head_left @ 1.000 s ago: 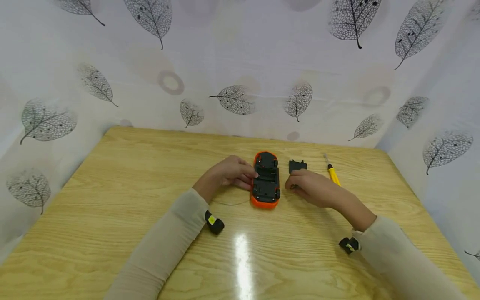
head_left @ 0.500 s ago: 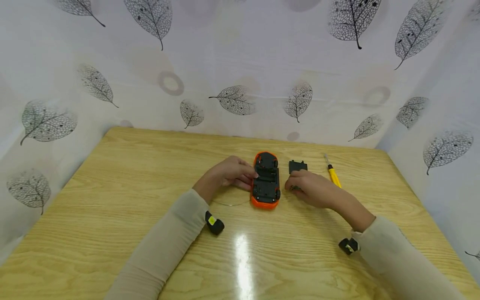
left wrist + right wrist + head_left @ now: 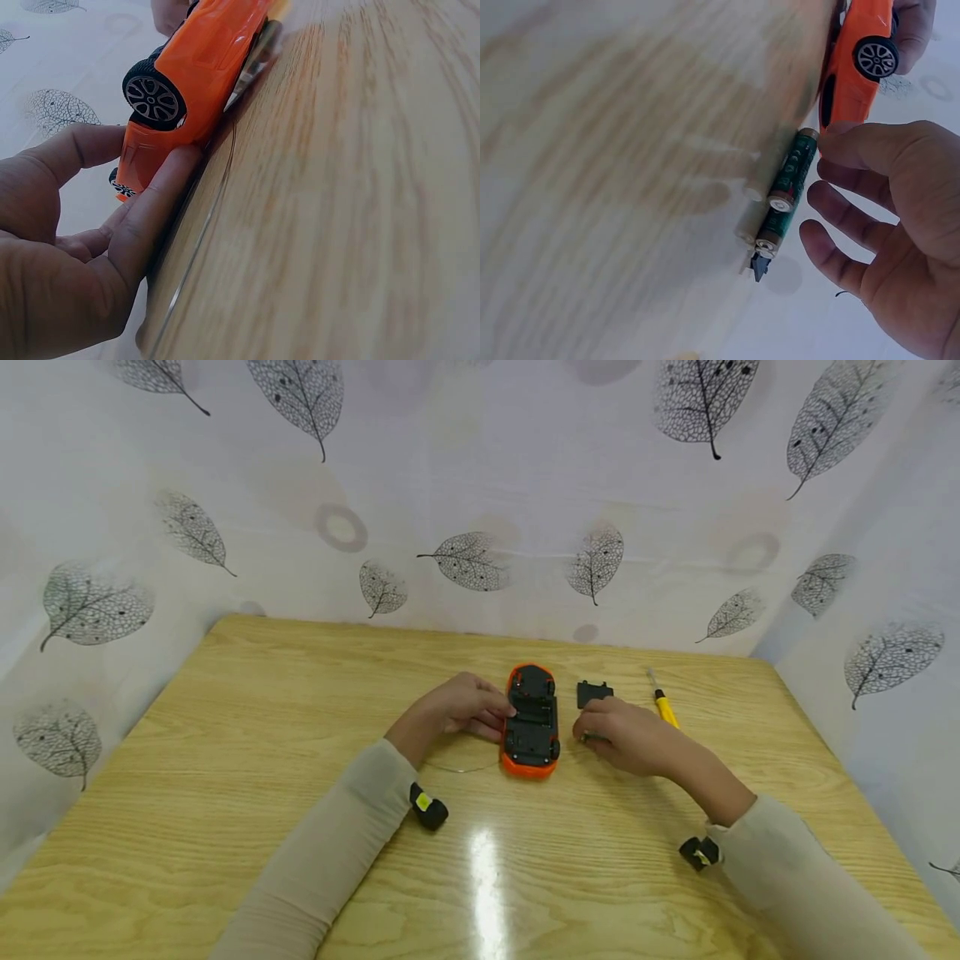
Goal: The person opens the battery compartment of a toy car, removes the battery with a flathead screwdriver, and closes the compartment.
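An orange toy car lies upside down on the table, its black underside up and its battery compartment uncovered. My left hand holds it from the left side, with the thumb at the upper edge and a finger along the side, as the left wrist view shows. Just right of the car, my right hand hovers low, fingers loosely bent. In the right wrist view a green battery lies beside the thumb tip, and another green battery lies behind it. Neither appears gripped. Behind that hand is a black battery cover.
A yellow-handled screwdriver lies right of the cover. A thin pale line or strand runs across the wooden table left of the car. Leaf-patterned cloth stands behind the table.
My right hand has shifted very slightly, so a bit more of a battery shows below its fingers. The left hand and the car have stayed put.
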Action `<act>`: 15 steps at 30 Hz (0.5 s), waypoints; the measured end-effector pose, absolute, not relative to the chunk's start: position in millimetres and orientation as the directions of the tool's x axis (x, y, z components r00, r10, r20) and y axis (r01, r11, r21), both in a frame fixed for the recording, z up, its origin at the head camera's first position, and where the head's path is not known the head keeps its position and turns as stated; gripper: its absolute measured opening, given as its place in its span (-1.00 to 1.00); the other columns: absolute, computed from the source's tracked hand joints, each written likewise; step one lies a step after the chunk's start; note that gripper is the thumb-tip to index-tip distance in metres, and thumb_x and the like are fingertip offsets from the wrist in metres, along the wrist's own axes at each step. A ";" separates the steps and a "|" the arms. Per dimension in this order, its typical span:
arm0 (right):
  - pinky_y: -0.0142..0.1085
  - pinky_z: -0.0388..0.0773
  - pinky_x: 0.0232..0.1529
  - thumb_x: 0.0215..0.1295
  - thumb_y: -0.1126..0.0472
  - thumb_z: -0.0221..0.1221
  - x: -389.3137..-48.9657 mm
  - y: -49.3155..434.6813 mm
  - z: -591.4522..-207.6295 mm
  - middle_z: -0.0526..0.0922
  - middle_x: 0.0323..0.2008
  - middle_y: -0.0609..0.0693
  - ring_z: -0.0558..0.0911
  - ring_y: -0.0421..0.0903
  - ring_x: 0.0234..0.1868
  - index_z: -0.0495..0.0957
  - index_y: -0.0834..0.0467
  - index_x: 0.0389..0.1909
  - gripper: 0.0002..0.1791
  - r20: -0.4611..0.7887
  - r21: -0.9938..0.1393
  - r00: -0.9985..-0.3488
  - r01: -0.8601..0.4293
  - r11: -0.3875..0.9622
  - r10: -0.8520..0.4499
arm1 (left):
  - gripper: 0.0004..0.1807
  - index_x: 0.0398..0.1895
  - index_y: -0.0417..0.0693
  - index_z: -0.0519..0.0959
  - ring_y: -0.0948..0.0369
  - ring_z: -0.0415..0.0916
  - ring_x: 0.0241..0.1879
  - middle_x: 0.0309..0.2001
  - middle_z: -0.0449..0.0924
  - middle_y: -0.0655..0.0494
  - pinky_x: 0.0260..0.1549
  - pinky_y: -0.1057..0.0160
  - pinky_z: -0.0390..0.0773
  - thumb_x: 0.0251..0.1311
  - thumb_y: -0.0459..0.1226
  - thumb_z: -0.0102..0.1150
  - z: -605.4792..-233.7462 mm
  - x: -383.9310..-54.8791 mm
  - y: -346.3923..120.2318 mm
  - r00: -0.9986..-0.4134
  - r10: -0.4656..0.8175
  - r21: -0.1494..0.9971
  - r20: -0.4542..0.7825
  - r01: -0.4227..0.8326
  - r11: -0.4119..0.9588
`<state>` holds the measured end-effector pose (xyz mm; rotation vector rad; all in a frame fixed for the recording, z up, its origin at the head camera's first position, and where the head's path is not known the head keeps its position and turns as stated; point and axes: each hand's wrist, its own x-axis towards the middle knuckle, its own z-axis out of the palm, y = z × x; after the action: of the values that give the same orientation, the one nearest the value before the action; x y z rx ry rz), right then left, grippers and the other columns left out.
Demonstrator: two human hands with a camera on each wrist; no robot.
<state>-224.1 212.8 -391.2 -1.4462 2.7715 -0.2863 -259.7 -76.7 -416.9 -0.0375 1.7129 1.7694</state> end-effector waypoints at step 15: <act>-0.13 0.63 -0.24 0.33 0.40 0.29 -249.2 225.1 -376.8 0.65 -0.16 0.02 0.61 -0.06 -0.21 0.69 0.19 -0.08 -0.82 0.093 -0.246 -0.672 -0.731 0.637 -0.735 | -0.80 -0.06 -0.35 0.60 0.05 0.68 -0.33 -0.26 0.64 -0.12 -0.30 0.09 0.80 0.27 -0.47 0.26 -414.5 -257.5 -76.6 -0.784 0.419 0.880 -0.458 -0.467 0.087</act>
<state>-249.2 225.1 -376.8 -1.2660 2.8283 -0.4135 -257.5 -76.6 -414.5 -0.0476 1.7284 1.7682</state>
